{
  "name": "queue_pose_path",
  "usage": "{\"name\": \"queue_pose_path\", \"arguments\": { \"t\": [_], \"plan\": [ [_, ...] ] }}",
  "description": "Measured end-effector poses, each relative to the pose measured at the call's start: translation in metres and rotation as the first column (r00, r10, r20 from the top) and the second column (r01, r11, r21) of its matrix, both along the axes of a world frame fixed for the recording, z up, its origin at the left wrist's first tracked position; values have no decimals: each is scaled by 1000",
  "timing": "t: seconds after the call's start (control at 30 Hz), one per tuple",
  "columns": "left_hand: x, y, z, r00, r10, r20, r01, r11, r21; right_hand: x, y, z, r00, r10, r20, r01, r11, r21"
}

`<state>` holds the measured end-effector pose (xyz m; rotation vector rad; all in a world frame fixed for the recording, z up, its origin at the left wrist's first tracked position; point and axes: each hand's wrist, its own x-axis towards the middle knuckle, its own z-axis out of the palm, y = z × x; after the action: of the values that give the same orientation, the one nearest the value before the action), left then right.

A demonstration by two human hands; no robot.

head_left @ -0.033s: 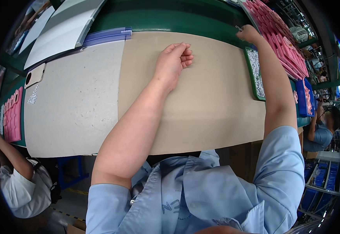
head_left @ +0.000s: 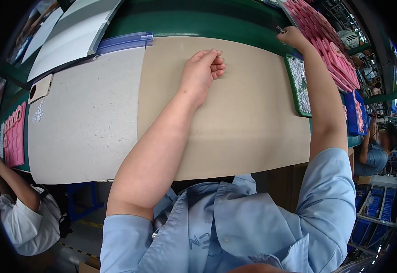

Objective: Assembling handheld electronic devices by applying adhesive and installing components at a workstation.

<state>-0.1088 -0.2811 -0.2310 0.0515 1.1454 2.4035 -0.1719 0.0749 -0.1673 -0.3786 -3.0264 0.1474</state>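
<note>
Factory benches run off on every side of me, and mine is topped by a tan cardboard sheet (head_left: 235, 118) lying flat and touching a grey mat (head_left: 85, 118) on its left. At the far right corner my right hand (head_left: 293, 36) reaches out to the edge of a tilted rack of pink cases (head_left: 330, 41), and between the fingertips sits a small metal piece (head_left: 281, 30); the fingers look pinched close around it, though it is too small for me to tell its shape. I judge it light, hard and a little slippery, so it is best held by its sides between thumb and forefinger rather than squeezed from the ends. My left hand (head_left: 202, 73) rests on the cardboard well apart from it, fingers curled loosely inward, holding nothing that I can see. Just below my right forearm lies a green tray (head_left: 294, 98) scattered with tiny white bits, and beside it a blue bin (head_left: 352, 113). Beyond the cardboard runs a dark green belt (head_left: 198, 20) with a clear bluish strip (head_left: 125, 42) and pale flat panels (head_left: 66, 36) on the far left. A phone (head_left: 39, 88) lies at the mat's left edge, near more pink cases (head_left: 14, 136). Other people work at the left (head_left: 25, 214) and right (head_left: 376, 154).
</note>
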Motion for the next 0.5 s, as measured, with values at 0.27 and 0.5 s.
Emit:
{"name": "queue_pose_path", "arguments": {
  "t": [0.27,0.5],
  "plan": [
    [1,-3,2,1000,9,7,-9,1000,8,84,-26,37,997,-75,-22,68,965,-253],
    [-4,-12,1,1000,17,26,-19,999,51,120,-175,10,995,96,-34,-101,900,-423]
  ]
}}
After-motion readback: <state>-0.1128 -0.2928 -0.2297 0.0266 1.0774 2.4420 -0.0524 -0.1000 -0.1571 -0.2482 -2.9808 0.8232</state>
